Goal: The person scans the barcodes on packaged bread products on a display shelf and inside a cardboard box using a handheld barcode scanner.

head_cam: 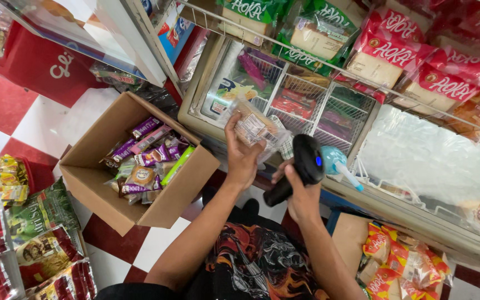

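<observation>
My left hand point(241, 153) holds up a clear plastic packet of bread or biscuits point(254, 128) in front of the chest freezer point(195, 105). My right hand point(301, 194) grips a black handheld barcode scanner point(301, 166) with a small blue light, its head close beside the packet. Both hands are raised over my lap, just right of an open cardboard box point(95, 166) filled with several purple and green snack packets point(145, 166).
A wire shelf above the freezer carries wrapped bread loaves in green packs point(306, 33) and red packs point(418, 61). Snack bags point(34, 239) lie on the floor at left. Orange snack packets point(401, 264) fill a box at right. The floor has red and white tiles.
</observation>
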